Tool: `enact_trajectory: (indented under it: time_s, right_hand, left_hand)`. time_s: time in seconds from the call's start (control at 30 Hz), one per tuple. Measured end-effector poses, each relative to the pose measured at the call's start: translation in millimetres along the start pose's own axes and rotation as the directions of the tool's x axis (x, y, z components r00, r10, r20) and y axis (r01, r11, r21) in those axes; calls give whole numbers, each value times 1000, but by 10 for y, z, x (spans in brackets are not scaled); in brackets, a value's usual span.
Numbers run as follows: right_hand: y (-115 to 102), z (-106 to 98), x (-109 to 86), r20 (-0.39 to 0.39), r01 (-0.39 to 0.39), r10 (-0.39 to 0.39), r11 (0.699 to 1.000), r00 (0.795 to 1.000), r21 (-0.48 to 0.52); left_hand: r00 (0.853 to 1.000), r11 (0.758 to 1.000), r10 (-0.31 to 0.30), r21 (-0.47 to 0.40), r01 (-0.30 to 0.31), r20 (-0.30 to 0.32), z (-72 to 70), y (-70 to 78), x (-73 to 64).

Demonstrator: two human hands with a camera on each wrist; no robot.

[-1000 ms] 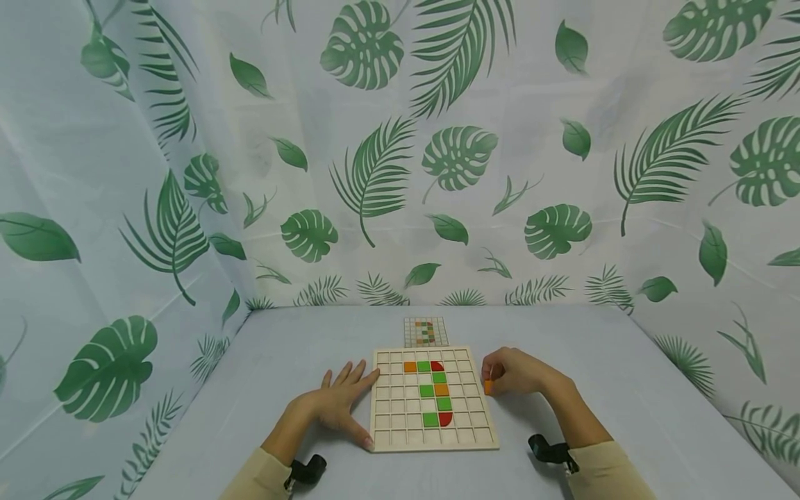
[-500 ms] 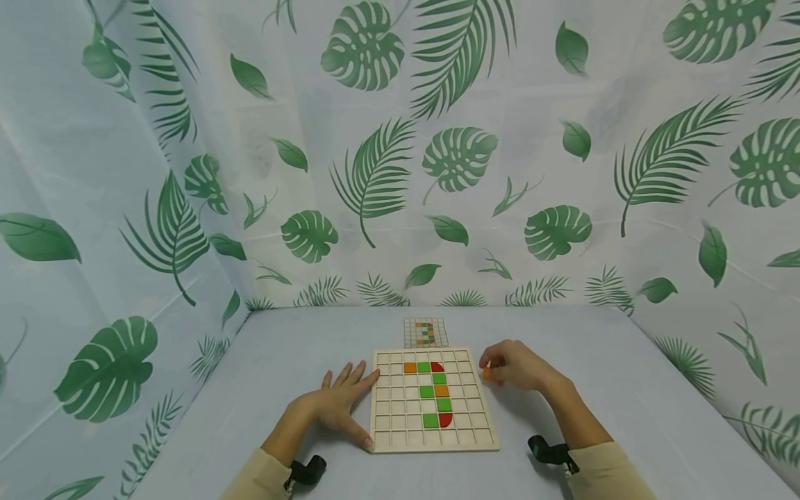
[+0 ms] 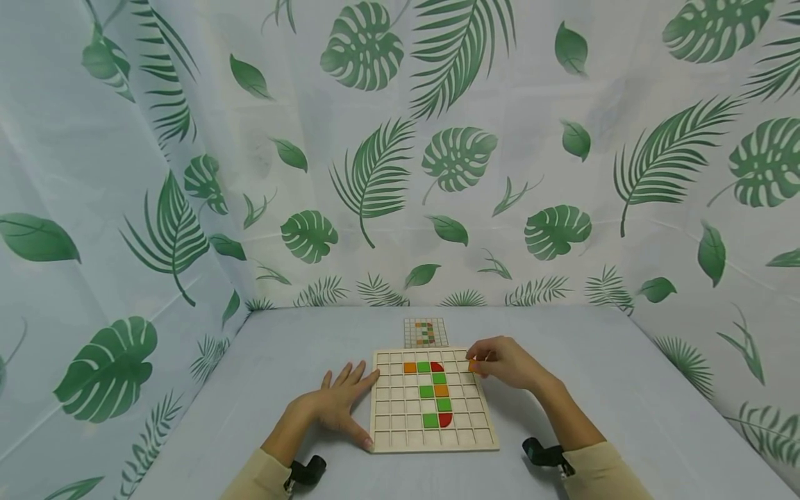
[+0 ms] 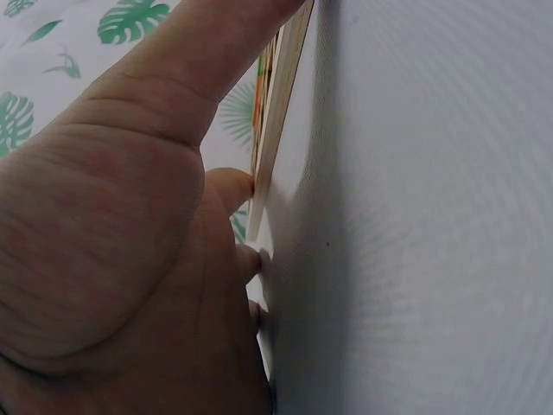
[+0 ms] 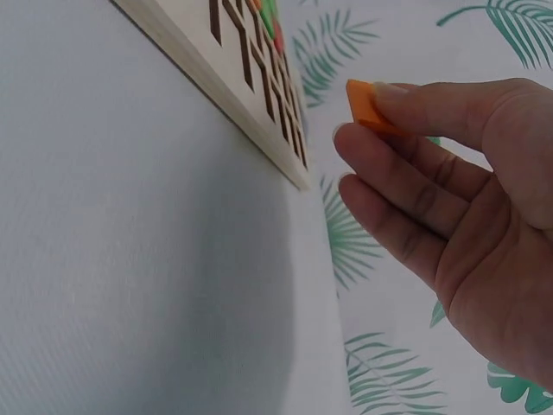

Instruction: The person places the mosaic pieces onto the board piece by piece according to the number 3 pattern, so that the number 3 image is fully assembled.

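Observation:
A wooden grid board lies on the table, with green, orange and red tiles set in some of its squares. My left hand is spread at the board's left side, its thumb and a fingertip touching the edge. The right hand pinches an orange square tile between thumb and fingers. In the head view that tile is over the board's upper right edge; in the right wrist view it is held up off the board.
Behind the board lies a small card printed with a grid and coloured squares. A pale cloth covers the table. Leaf-patterned curtains stand at the back and sides.
My right hand has moved up and to the left with the orange tile, from beside the board to over its right edge. The left hand has stayed still.

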State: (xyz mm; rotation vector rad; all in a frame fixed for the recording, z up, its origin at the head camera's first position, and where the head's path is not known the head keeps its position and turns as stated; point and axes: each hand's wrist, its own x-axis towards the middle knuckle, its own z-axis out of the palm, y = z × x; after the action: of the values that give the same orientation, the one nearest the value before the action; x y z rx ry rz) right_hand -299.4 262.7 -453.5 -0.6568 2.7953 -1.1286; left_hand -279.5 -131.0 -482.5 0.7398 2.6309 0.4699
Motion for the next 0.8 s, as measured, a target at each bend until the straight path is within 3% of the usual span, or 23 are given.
enact_trajectory:
  time_s: [0.8]
  right_hand:
    - [-206, 194, 36, 57, 65, -67, 997, 996, 39]
  left_hand:
    - [1000, 1000, -1, -7, 1, -2, -8, 6, -15]
